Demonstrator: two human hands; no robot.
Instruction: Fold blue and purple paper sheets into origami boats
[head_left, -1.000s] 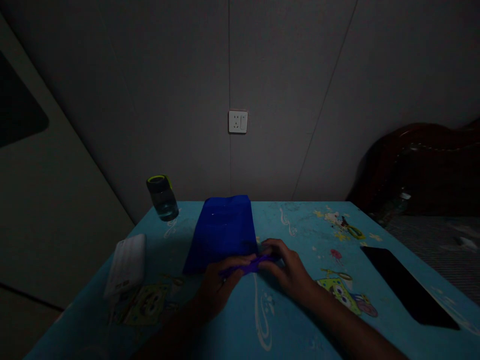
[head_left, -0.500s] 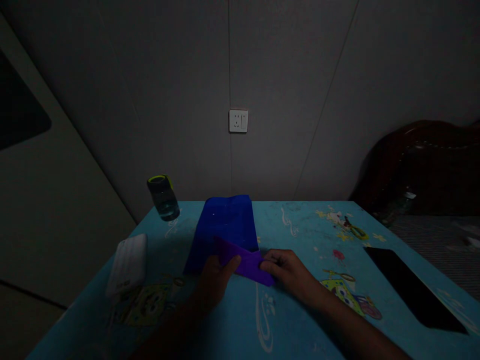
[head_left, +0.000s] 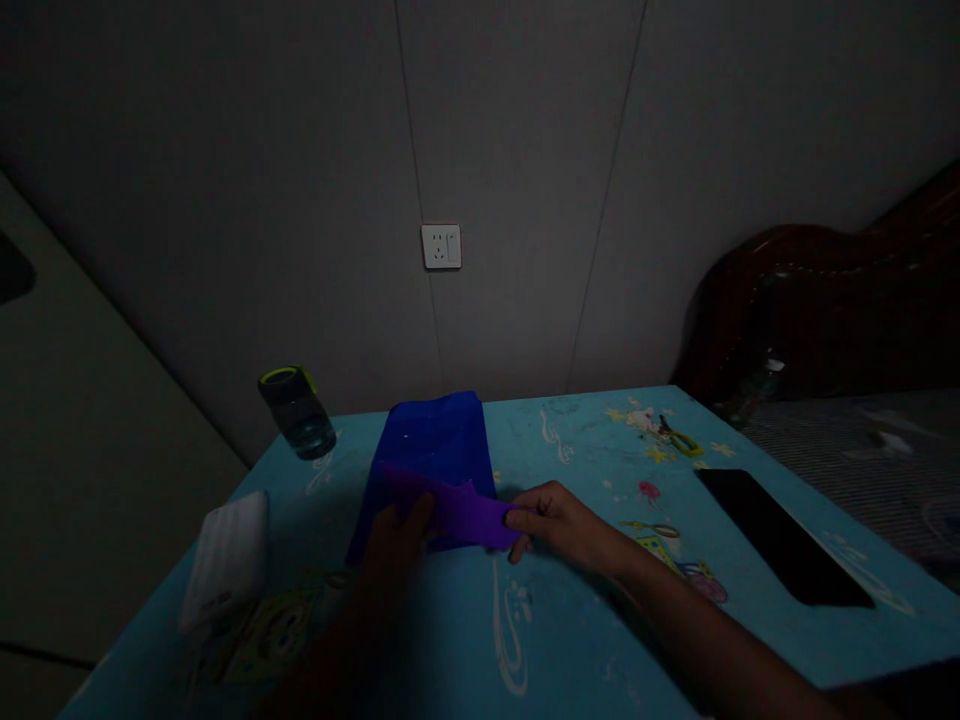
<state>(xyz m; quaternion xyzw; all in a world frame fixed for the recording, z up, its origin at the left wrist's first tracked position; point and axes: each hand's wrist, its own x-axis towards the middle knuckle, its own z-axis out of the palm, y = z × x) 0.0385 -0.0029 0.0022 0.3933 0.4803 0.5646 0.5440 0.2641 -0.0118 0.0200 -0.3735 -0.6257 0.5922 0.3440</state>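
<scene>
A piece of purple paper is stretched between my two hands, above the near part of a blue sheet on the table. My left hand pinches its left part, thumb on top. At the right end, my right hand grips the paper between thumb and fingers. The paper's upper edge shows a small pointed notch near the middle. Its left end is dim and partly blends with the blue sheet behind it.
On the patterned table cover lie a white rounded block at left and a black flat panel at right. A dark water bottle stands at the back left. A yellow-handled tool lies at the back right.
The view has turned slightly right, so everything sits further left. My hands have drawn a little apart, and the purple paper looks straighter and more stretched out.
</scene>
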